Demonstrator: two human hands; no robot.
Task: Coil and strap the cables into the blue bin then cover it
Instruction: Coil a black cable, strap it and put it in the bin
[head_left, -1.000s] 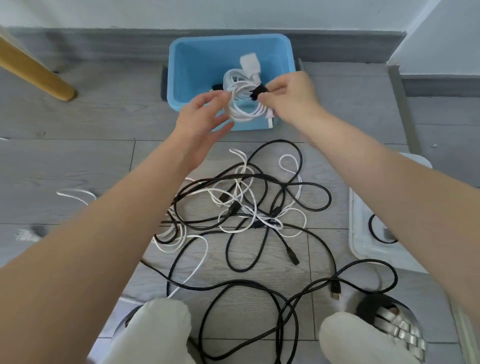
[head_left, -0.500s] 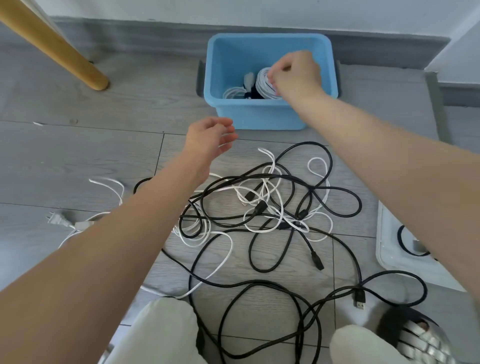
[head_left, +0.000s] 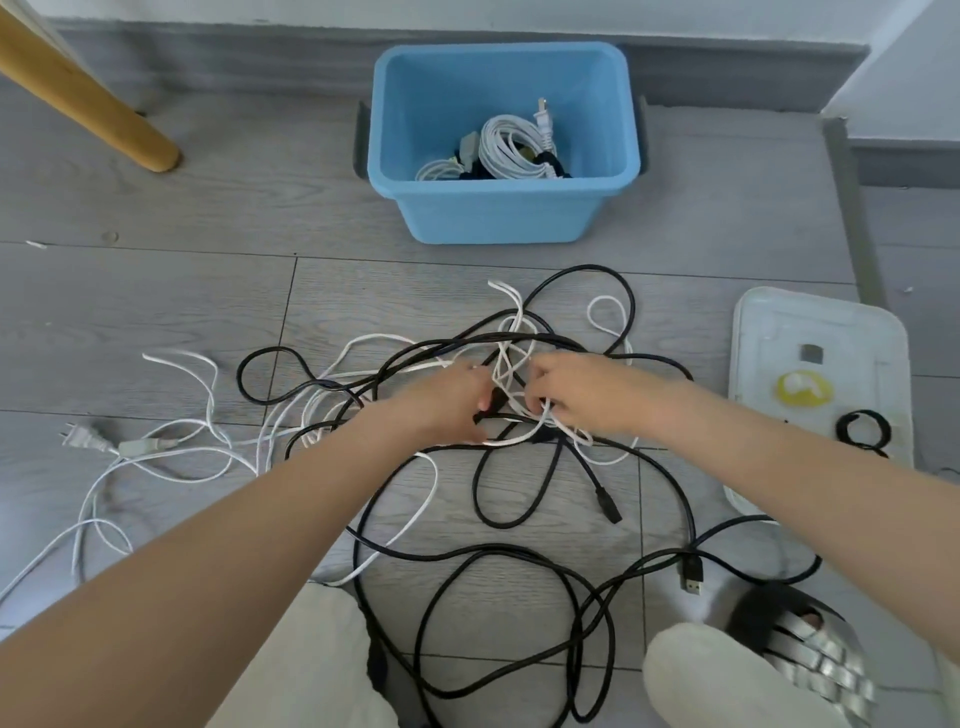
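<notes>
Nearest the camera, two knees in pale trousers frame a black cable (head_left: 524, 551) that loops over the grey plank floor (head_left: 156, 322), and a sandalled foot (head_left: 802, 649) sits at the lower right beside a black USB plug (head_left: 692, 576). Just beyond, both hands are sunk into the middle of the tangled cables (head_left: 509, 364). The left hand (head_left: 452, 402) has its fingers curled around a black strand, and the right hand (head_left: 576, 397) is hooked through thin white cable (head_left: 571, 434); how firmly either grips I cannot tell. To the left, a white power cord (head_left: 171, 447) trails across the floor and ends in a two-pin plug (head_left: 78, 437). To the right lies the white lid (head_left: 821, 332), flat on the floor, carrying a yellow disc (head_left: 804, 391) and a small black strap loop (head_left: 863, 430). Farther back stands the blue bin (head_left: 498, 213), uncovered, with a strapped white coil (head_left: 511, 150) and other bundled cables inside. A wooden leg (head_left: 88, 104) slants at far left, and the grey skirting board (head_left: 208, 47) runs behind.
</notes>
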